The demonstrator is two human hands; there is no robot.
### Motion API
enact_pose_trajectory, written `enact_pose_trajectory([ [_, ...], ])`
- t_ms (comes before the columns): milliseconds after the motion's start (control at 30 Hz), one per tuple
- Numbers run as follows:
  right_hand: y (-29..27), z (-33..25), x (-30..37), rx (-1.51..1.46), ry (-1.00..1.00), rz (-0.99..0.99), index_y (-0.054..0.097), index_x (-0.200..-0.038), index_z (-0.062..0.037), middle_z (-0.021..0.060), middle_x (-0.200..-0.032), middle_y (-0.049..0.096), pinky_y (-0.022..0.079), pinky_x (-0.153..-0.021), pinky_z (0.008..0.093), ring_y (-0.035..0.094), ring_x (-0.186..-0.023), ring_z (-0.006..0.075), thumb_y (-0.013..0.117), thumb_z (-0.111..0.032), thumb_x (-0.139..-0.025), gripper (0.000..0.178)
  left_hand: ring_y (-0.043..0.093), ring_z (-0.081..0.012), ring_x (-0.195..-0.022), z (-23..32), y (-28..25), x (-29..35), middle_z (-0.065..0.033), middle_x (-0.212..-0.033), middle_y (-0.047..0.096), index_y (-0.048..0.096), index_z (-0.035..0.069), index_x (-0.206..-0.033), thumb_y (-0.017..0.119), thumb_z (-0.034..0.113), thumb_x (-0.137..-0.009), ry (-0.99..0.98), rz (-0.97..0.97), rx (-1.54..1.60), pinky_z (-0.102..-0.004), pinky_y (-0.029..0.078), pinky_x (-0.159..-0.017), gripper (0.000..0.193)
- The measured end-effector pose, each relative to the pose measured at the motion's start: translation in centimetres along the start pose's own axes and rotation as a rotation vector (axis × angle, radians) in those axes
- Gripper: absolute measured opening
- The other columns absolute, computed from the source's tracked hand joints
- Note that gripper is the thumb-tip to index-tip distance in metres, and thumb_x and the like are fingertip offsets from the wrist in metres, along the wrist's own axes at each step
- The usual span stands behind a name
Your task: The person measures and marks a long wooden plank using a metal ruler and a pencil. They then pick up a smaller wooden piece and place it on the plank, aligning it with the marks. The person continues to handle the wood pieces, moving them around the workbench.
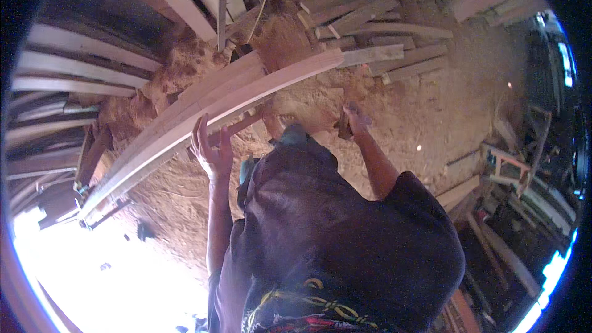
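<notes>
A long, pale wooden beam [277,78] runs slantwise in front of me, from the lower left up to the upper middle. Against its near edge rests my left hand [213,153], fingers stretched out and spread, not wrapped round it. Off to the right and apart from the beam, my right hand [359,122] is closed on a small brown block [343,124], which looks like wood. Its finer shape is too blurred to tell. A second plank [228,77] lies along the beam's far side, and a greyer board [376,55] shows past its right end.
Sawdust-coloured ground [475,86] lies around me. Short timber pieces [364,12] are piled beyond the beam. Stacked planks [80,68] fill the left side. More boards and a small wooden frame [509,161] stand at the right. Bright light floods the lower left.
</notes>
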State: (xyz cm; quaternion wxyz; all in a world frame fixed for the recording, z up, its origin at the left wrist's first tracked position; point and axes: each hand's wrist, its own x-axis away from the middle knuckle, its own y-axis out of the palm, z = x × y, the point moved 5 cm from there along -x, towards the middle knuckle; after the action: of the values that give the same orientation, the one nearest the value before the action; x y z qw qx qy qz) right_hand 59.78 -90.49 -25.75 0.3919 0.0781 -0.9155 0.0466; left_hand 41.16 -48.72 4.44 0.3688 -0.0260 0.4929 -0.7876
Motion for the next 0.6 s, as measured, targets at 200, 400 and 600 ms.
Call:
enact_pose_trajectory([
  [200, 1.7, -5.6, 7.4, -0.488, -0.105, 0.305, 0.056, -0.140, -0.0119, 0.0105, -0.120, 0.071, 0.062, -0.076, 0.0456, 0.075, -0.089, 0.0330, 0.064, -0.044, -0.101, 0.052, 0.060, -0.0387, -0.130, -2.6, 2.3, -6.4, -0.0212, -0.136, 0.065, 0.055, 0.007, -0.147, 0.082, 0.044, -0.084, 0.300, -0.535, -0.137, -0.0531, 0.040, -0.112, 0.078],
  [400, 5.4, -14.0, 14.6, -0.545, -0.515, 0.575, 0.048, -0.148, -0.0071, 0.0149, -0.128, 0.068, 0.058, -0.091, 0.0452, 0.070, -0.107, 0.0333, 0.065, -0.036, -0.101, 0.058, 0.064, -0.0383, -0.123, -5.1, 5.8, -11.8, -0.0164, -0.135, 0.068, 0.056, 0.011, -0.147, 0.087, 0.045, -0.078, 0.421, -1.097, -0.035, -0.0496, 0.049, -0.108, 0.083],
  [600, 15.1, -20.8, 16.1, -0.148, -0.755, 0.859, 0.046, -0.152, -0.0045, 0.0116, -0.130, 0.062, 0.050, -0.099, 0.0388, 0.064, -0.111, 0.0245, 0.066, -0.032, -0.103, 0.059, 0.052, -0.0457, -0.135, -5.7, 8.8, -11.7, -0.0266, -0.146, 0.054, 0.040, 0.006, -0.158, 0.083, 0.030, -0.076, 0.639, -1.256, 0.197, -0.0504, 0.044, -0.115, 0.095],
])
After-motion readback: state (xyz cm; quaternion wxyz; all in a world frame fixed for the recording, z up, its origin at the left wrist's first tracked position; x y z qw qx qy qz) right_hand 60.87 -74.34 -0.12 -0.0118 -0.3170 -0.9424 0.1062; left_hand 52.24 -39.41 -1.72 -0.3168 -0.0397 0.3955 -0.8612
